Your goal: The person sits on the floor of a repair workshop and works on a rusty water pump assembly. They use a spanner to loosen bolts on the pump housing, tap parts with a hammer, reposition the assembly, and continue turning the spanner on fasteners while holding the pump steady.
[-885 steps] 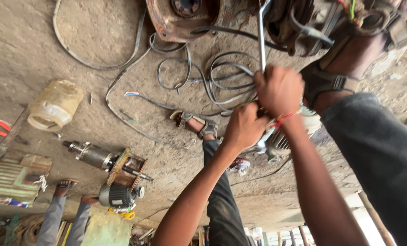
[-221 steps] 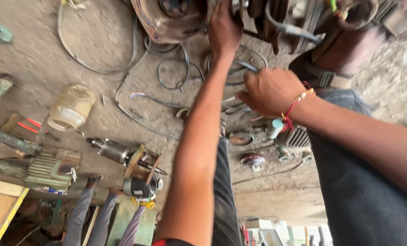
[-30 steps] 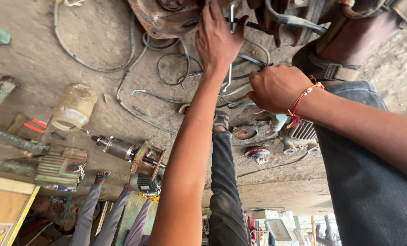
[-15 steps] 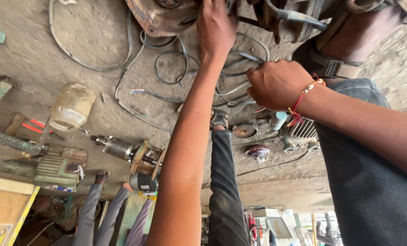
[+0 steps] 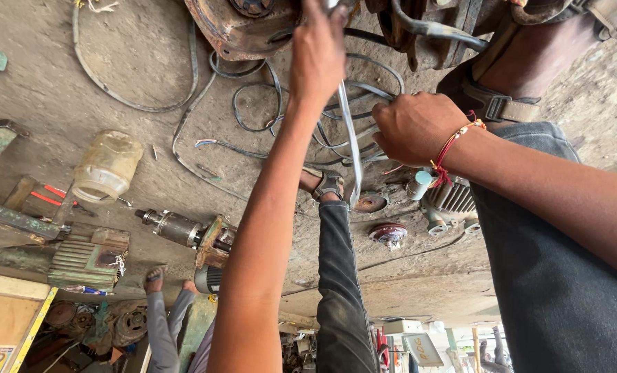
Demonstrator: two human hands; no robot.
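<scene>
Left hand (image 5: 319, 52) closes its fingers round the top of a long metal wrench (image 5: 350, 148) at the rusty machine part (image 5: 243, 24), right hand (image 5: 413, 128) fisted beside the shaft below it, steadying.

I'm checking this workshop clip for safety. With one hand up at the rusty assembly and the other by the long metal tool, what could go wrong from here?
1. The left hand grips the top of the long metal tool right beside the rusty assembly; a slip could scrape knuckles on its edges.
2. Loose cables lie around the right hand and could snag the tool.
3. A sandalled foot sits just below; a dropped tool might hit it.
</scene>
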